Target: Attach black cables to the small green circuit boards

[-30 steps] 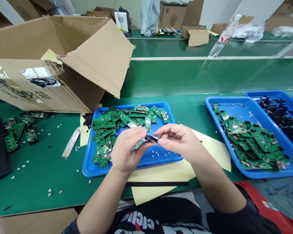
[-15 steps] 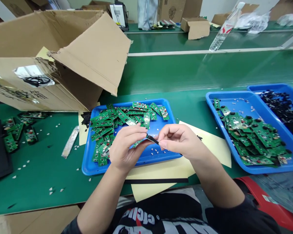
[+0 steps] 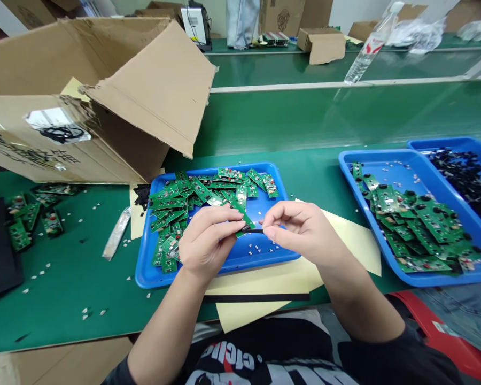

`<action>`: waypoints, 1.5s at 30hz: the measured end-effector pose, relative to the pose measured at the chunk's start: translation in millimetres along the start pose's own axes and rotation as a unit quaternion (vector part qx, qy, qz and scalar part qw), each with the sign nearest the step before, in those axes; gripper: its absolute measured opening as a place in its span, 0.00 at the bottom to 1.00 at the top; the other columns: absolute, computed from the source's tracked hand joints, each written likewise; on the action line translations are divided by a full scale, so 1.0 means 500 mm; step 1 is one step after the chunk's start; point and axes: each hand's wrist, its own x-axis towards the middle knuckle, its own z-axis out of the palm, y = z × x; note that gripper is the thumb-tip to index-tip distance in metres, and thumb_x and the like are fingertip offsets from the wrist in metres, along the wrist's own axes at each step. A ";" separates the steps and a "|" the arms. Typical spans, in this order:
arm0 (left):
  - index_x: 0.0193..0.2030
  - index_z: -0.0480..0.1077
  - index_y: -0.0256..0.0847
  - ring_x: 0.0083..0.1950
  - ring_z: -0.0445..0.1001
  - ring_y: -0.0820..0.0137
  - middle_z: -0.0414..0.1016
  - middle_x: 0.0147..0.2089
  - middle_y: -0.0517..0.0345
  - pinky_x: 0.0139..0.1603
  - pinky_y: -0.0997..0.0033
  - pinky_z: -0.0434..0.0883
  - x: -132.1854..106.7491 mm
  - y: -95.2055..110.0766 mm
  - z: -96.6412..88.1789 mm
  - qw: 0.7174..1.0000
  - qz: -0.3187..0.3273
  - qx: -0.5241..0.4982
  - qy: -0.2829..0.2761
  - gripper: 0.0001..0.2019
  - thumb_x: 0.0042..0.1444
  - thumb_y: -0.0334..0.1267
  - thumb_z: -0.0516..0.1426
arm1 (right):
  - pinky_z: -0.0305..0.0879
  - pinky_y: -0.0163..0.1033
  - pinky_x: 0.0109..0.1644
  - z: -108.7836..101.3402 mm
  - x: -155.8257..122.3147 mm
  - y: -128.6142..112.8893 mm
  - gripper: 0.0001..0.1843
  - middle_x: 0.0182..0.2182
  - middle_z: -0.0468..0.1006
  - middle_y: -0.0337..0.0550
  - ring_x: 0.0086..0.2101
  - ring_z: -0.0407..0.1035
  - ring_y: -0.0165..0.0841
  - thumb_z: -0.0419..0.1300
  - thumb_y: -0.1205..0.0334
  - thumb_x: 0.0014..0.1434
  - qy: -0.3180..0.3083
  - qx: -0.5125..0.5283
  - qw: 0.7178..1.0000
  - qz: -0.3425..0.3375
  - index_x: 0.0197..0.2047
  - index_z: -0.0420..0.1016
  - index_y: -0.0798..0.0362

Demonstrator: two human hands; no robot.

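Over the front of a blue tray (image 3: 144, 267) my two hands work close together. My left hand (image 3: 208, 240) pinches a green circuit board (image 3: 240, 211), whose far end points up and left. From the board's near end a short black strip (image 3: 256, 231) reaches across to my right hand (image 3: 299, 232). The thumb and index finger of my right hand are closed on the strip's other end. Beneath and behind my hands, the tray holds a heap of similar circuit boards (image 3: 172, 203) and small white bits (image 3: 254, 248).
A second blue tray (image 3: 344, 155) with stacked boards stands right, beside a tray of small black parts (image 3: 460, 171). An open cardboard box (image 3: 156, 80) leans at back left. Yellow paper (image 3: 260, 278) carries a long black strip (image 3: 260, 298). A water bottle (image 3: 371, 51) stands behind.
The board in my left hand has turned into view, its green face now showing above my fingers. The black strip is more level, and my left fingers have closed down.
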 end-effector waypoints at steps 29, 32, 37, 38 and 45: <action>0.57 0.68 0.51 0.47 0.70 0.71 0.68 0.42 0.55 0.48 0.68 0.73 -0.013 0.030 0.025 0.977 -0.179 -0.117 0.007 0.18 0.62 0.34 0.54 | 0.66 0.33 0.36 0.044 0.011 0.029 0.01 0.29 0.74 0.37 0.31 0.68 0.27 0.58 0.66 0.58 0.083 -0.086 0.982 -0.146 0.35 0.70 0.51; 0.61 0.63 0.49 0.47 0.70 0.71 0.69 0.44 0.53 0.49 0.68 0.72 -0.014 0.030 0.021 0.972 -0.187 -0.134 -0.045 0.19 0.64 0.37 0.50 | 0.66 0.35 0.37 0.047 0.014 0.033 0.02 0.28 0.73 0.37 0.31 0.68 0.28 0.58 0.68 0.58 0.118 -0.135 0.963 -0.203 0.34 0.70 0.51; 0.60 0.64 0.47 0.45 0.71 0.70 0.72 0.44 0.53 0.46 0.70 0.72 -0.010 0.028 0.017 0.951 -0.223 -0.197 -0.083 0.21 0.60 0.37 0.56 | 0.66 0.36 0.36 0.043 0.016 0.034 0.03 0.28 0.73 0.37 0.30 0.68 0.28 0.57 0.68 0.59 0.134 -0.206 0.934 -0.261 0.35 0.69 0.51; 0.59 0.66 0.47 0.45 0.71 0.71 0.74 0.43 0.53 0.46 0.71 0.72 -0.008 0.028 0.017 0.946 -0.234 -0.207 -0.083 0.19 0.60 0.36 0.55 | 0.67 0.36 0.35 0.042 0.016 0.035 0.03 0.28 0.73 0.37 0.30 0.68 0.28 0.57 0.68 0.60 0.131 -0.217 0.930 -0.268 0.36 0.69 0.51; 0.49 0.75 0.44 0.49 0.74 0.67 0.78 0.48 0.52 0.52 0.67 0.70 0.001 0.028 0.016 0.914 -0.316 -0.237 -0.089 0.13 0.62 0.38 0.52 | 0.68 0.38 0.39 0.023 0.012 0.042 0.09 0.32 0.75 0.39 0.32 0.70 0.29 0.59 0.69 0.59 0.145 -0.270 0.901 -0.306 0.43 0.69 0.50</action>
